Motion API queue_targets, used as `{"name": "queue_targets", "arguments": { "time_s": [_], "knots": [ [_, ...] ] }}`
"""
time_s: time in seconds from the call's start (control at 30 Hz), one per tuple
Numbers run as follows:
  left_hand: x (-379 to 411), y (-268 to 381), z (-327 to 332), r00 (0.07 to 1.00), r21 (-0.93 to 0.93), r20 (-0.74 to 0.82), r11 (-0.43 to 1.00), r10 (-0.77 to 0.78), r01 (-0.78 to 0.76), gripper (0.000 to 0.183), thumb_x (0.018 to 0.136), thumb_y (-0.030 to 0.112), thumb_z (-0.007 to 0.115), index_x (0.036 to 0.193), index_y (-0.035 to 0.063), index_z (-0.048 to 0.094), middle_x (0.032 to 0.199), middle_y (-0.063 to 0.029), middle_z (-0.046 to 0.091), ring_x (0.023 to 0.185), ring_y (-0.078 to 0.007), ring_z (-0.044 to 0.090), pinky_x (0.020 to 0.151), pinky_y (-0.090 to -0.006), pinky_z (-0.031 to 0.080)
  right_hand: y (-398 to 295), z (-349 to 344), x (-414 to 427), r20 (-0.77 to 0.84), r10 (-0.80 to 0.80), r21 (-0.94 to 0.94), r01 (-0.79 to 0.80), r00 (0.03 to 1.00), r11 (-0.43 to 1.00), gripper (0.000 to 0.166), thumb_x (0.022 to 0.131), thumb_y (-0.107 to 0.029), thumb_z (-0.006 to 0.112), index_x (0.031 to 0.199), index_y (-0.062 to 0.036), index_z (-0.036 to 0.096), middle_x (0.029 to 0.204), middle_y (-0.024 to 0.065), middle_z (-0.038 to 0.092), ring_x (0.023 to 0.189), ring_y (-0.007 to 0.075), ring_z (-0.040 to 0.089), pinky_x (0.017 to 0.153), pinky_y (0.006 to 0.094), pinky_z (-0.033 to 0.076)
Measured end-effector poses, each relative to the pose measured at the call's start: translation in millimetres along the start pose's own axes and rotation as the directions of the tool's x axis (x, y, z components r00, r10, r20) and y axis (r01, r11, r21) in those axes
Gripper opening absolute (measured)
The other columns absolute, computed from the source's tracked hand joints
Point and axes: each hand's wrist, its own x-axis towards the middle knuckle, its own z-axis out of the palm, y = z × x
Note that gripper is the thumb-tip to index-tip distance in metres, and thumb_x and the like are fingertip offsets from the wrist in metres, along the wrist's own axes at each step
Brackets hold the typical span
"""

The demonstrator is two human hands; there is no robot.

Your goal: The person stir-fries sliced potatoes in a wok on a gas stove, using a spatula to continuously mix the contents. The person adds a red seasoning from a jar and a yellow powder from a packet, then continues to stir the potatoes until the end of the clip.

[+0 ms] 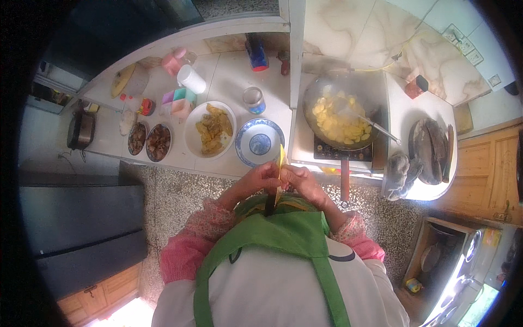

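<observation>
My left hand and my right hand meet in front of my chest, and both grip a thin yellow packet seen nearly edge-on. Whether the packet is torn cannot be made out. Just beyond my hands, a blue-and-white plate sits at the counter's edge with no food on it. To the right a steaming wok rests on a cooktop, its reddish handle pointing towards me. Yellow slices, possibly potato, fill it, and a metal spatula leans in them.
Left of the plate stand a white bowl of yellowish food, two dishes of dark meat, a seasoning box and a glass jar. A round chopping board with a cleaver and grey cloths lie at right.
</observation>
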Motion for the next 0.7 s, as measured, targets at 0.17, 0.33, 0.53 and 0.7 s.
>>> {"name": "queue_targets", "arguments": {
  "time_s": [0.17,0.33,0.53,0.7],
  "knots": [
    [0.7,-10.4,-7.4,0.999,-0.044,0.04,0.999,-0.03,0.032,0.019,0.079,0.017,0.054,0.091,0.0046,0.045,0.088,-0.0064,0.057,0.079,-0.0106,0.053,0.065,-0.0209,0.042,11.4,-3.2,1.5,0.011,0.018,0.136,-0.019,1.0,0.991,0.027,0.086,-0.023,0.046,0.068,-0.0044,0.052,0.063,-0.0007,0.051,0.06,0.0072,0.047,0.059,0.0204,0.039],
    [2.4,-18.7,-10.1,0.996,-0.092,0.088,0.996,-0.003,0.012,0.019,0.08,0.02,0.052,0.091,0.0052,0.045,0.085,-0.0045,0.056,0.075,-0.0096,0.052,0.063,-0.0198,0.041,14.2,-0.3,-0.5,-0.023,-0.013,0.152,0.016,1.0,0.988,0.024,0.085,-0.023,0.047,0.07,-0.0045,0.052,0.063,-0.0016,0.05,0.06,0.0066,0.046,0.058,0.0197,0.038],
    [3.7,-20.4,-12.3,0.996,-0.063,0.078,0.997,-0.036,0.041,0.019,0.081,0.02,0.052,0.091,0.0054,0.046,0.084,-0.0032,0.054,0.074,-0.0087,0.051,0.063,-0.0207,0.042,18.2,-1.8,0.9,-0.004,-0.066,-0.083,0.065,0.998,0.994,0.024,0.085,-0.025,0.049,0.073,-0.0041,0.053,0.064,-0.0026,0.048,0.06,0.0059,0.045,0.057,0.0198,0.037],
    [4.1,-25.5,-14.3,0.993,0.234,0.071,0.966,0.099,-0.113,0.021,0.083,0.02,0.05,0.097,0.0037,0.047,0.089,-0.0019,0.053,0.08,-0.0092,0.051,0.067,-0.0241,0.044,2.9,6.5,-4.3,-0.04,-0.074,-0.283,0.06,0.996,0.957,0.031,0.085,-0.026,0.046,0.068,-0.0011,0.054,0.063,0.0021,0.05,0.06,0.0099,0.048,0.057,0.0225,0.038]
  ]
}}
